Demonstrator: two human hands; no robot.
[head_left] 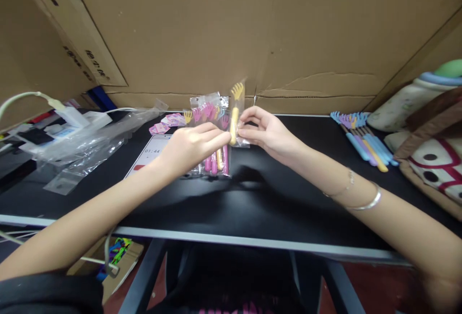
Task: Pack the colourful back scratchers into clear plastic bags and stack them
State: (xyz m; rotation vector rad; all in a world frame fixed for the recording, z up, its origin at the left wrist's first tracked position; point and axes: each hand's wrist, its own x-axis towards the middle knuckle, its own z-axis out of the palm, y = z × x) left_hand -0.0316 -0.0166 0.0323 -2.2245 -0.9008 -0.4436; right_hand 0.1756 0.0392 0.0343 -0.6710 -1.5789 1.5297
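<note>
A yellow back scratcher [234,119] with a claw-shaped end stands nearly upright inside a clear plastic bag [244,141], above the black table. My left hand [200,140] pinches the bottom of its handle, fingers pressed together. From the other side, my right hand [269,133] is closed on the bag's edge by the handle, thumb and fingers pinching the film. Behind and below my left hand lie several bagged back scratchers [219,160], pink and yellow with a bluish one among them, partly hidden by that hand.
Loose blue, purple and yellow back scratchers [366,143] lie at right, beside a bottle [400,99] and a cloth bag [436,162]. At left are clear bags [104,136], a charger on a power strip [92,120], pink cards [173,120] and a phone [144,155]. Cardboard [216,30] walls the back.
</note>
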